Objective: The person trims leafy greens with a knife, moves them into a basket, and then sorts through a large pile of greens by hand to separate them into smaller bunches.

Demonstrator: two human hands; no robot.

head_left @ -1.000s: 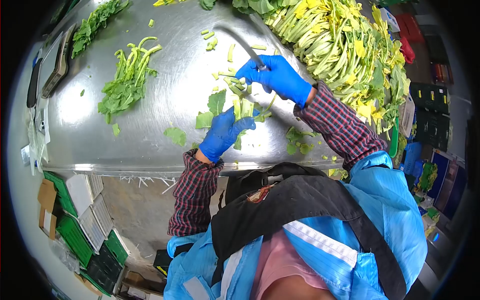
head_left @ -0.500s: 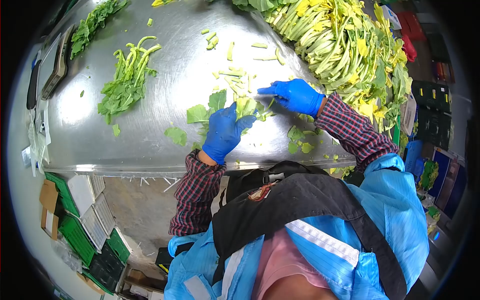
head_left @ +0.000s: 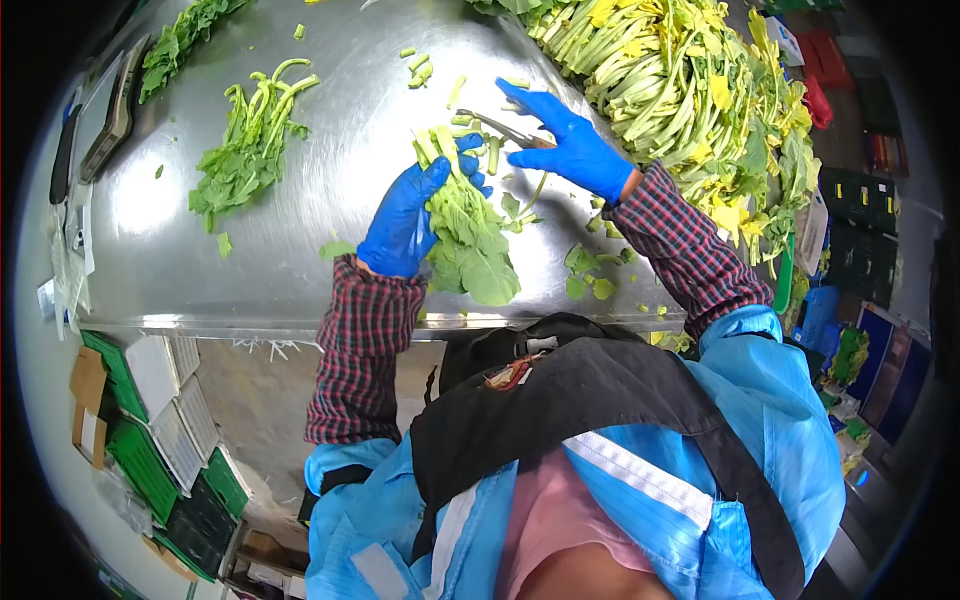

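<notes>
My left hand (head_left: 402, 215), in a blue glove, is closed round a bunch of leafy greens (head_left: 470, 235). The pale cut stems point up and away, and the broad leaves hang toward the table edge. To its right is my right hand (head_left: 578, 145), also gloved, with thumb and index finger spread wide. Between them a knife (head_left: 505, 128) juts out from the palm toward the stems; its handle is hidden by the hand. Cut stem pieces (head_left: 493, 155) lie on the metal table (head_left: 330, 200) just beyond the bunch.
A large heap of greens with yellowing leaves (head_left: 680, 110) fills the table's far right. At left lie a separate bunch (head_left: 245, 150) and more greens (head_left: 185, 45). Loose leaf scraps (head_left: 590, 270) are scattered near the front edge. Green crates (head_left: 140, 465) stand below at left.
My left hand has turned the greens so the stems face away and the leaves hang toward me. My right hand has moved farther off, its thumb and index finger spreading.
</notes>
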